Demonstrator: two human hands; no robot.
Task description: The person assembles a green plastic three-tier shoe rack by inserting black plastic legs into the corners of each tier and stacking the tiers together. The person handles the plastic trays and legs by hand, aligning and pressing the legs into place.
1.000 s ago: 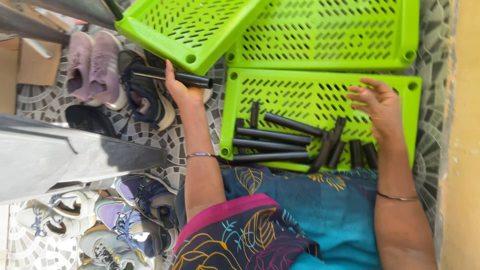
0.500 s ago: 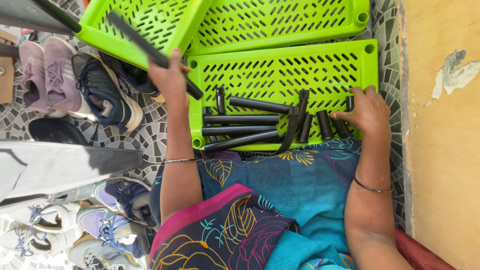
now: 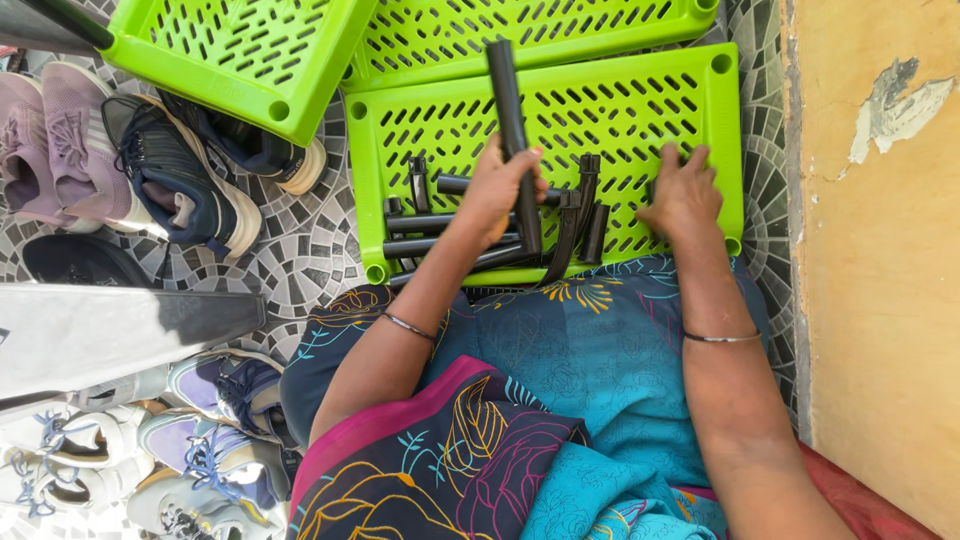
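My left hand (image 3: 500,190) grips a long black plastic tube (image 3: 508,110) that points away from me over a bright green perforated shelf panel (image 3: 620,100). My right hand (image 3: 682,195) rests palm down on the same panel, fingers over some short black tubes. Several more black tubes (image 3: 430,220) lie in a loose pile on the panel's near edge, between my hands and my lap. Two further green panels, one at the far left (image 3: 250,55) and one behind (image 3: 520,20), lie beyond.
Shoes stand on the mosaic tile floor at the left: a dark blue sneaker (image 3: 175,180), a pink pair (image 3: 50,140), white and lilac ones (image 3: 150,430). A grey slab (image 3: 110,335) lies across the left. A yellow wall (image 3: 880,250) with chipped paint runs along the right.
My left hand has swung from the left panel's edge to the middle of the near panel, carrying the long black tube. My right hand has stayed on the tubes.
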